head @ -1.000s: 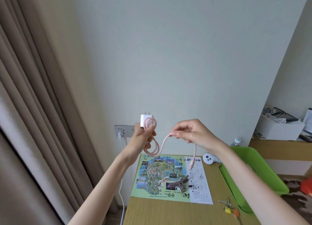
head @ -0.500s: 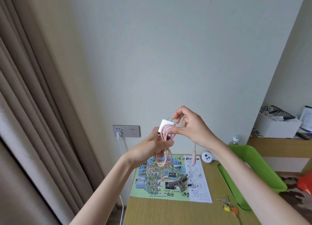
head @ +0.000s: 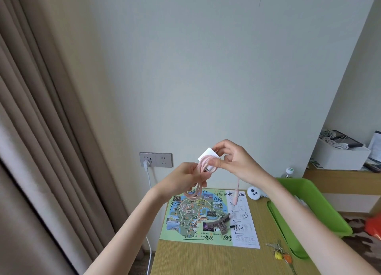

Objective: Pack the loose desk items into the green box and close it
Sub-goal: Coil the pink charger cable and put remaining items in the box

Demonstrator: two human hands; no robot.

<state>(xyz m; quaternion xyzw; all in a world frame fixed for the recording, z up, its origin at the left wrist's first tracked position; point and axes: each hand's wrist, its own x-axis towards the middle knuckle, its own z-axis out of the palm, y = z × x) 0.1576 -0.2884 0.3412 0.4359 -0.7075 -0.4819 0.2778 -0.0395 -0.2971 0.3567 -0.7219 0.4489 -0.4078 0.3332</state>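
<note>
Pink cable (head: 199, 177), partly coiled round a white charger (head: 208, 158), held above the counter (head: 206, 258). The left hand (head: 183, 180) grips the loops; the right hand (head: 233, 161) pinches cable against charger. The free end dangles below the right hand; a loose pinch could let the coil spring open. The green box (head: 321, 217), under the right forearm, is partly hidden; whether anything lies inside cannot be told.

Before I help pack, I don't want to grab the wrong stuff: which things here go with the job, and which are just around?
Job:
pink cable with white charger, held in both hands
hair clip
keys
map sheet
green box

Just around:
wall socket
white box on the shelf
curtain
</note>
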